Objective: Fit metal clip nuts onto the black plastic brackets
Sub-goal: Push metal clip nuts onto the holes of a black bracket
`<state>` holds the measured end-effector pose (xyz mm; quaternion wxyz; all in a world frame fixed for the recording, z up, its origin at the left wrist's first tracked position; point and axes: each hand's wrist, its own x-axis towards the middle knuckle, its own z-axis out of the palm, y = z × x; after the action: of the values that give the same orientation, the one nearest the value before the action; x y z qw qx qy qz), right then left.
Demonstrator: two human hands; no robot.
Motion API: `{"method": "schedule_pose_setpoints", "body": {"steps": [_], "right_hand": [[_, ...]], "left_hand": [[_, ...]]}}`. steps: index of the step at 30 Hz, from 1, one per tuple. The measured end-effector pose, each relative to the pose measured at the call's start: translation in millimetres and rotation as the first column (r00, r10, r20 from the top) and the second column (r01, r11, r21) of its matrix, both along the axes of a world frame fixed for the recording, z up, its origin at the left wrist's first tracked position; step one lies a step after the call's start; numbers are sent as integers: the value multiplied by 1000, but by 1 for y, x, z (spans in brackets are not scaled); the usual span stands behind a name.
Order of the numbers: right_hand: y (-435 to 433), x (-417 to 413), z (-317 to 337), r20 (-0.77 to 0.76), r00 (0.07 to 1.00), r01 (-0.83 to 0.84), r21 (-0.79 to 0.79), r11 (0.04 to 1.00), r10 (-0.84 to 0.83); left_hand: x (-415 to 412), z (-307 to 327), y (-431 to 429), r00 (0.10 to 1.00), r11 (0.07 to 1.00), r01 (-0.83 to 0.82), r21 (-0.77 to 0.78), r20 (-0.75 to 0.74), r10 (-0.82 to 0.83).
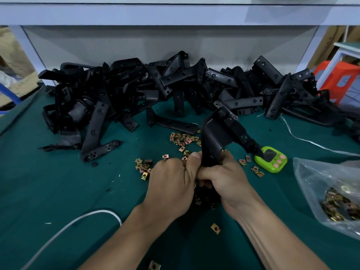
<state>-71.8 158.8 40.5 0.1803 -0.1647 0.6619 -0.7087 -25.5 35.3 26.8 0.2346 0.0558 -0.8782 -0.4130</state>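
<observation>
A black plastic bracket (220, 133) stands upright over the green table, held at its lower end by both hands. My right hand (224, 176) grips the bracket's base with curled fingers. My left hand (171, 182) is curled against the same end, its thumb pressed to the bracket; whatever it pinches there is hidden. Loose brass-coloured clip nuts (183, 139) lie scattered just behind the hands, with a smaller group (143, 168) to the left. A big heap of black brackets (136, 88) fills the back of the table.
A green timer (271, 159) sits right of the hands. A clear bag of clip nuts (339, 201) lies at the right edge. A white cable (64, 228) curves across the near left. Single nuts (215, 228) lie near my forearms. A shelf overhangs the back.
</observation>
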Motion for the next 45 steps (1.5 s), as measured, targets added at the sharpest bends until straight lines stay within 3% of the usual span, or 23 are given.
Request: {"method": "schedule_pose_setpoints", "body": {"steps": [4, 10, 14, 18, 27, 30, 32, 35, 39, 45], "right_hand": [[11, -8, 0, -85, 994, -59, 40, 997, 62], [18, -18, -4, -216, 976, 34, 182, 983, 6], [26, -23, 0, -308, 951, 130, 420, 898, 6], [29, -21, 2, -502, 858, 226, 560, 797, 110], [23, -21, -4, -571, 808, 259, 567, 782, 146], [28, -25, -8, -575, 818, 365, 504, 783, -12], [38, -29, -7, -674, 738, 503, 522, 689, -27], [45, -32, 0, -753, 657, 658, 597, 460, 37], [40, -30, 4, -802, 595, 768, 588, 254, 58], [39, -33, -1, -866, 499, 851, 495, 175, 26]], "left_hand": [[6, 1, -11, 994, 991, 98, -93, -42, -102], [2, 1, -20, 985, 949, 156, 273, 27, -169], [-2, 0, -21, 979, 927, 165, 337, 59, -195], [-1, -1, -18, 976, 941, 163, 295, 87, -197], [2, 1, -20, 971, 944, 175, 281, 107, -212], [0, 1, -20, 984, 943, 79, 323, 129, -126], [-1, 2, -20, 983, 892, 30, 451, 148, -108], [-2, 6, -19, 970, 749, 29, 662, 163, -182], [-1, 10, -19, 945, 623, 71, 779, 147, -292], [1, 11, -18, 934, 583, 110, 805, 116, -337]]}}
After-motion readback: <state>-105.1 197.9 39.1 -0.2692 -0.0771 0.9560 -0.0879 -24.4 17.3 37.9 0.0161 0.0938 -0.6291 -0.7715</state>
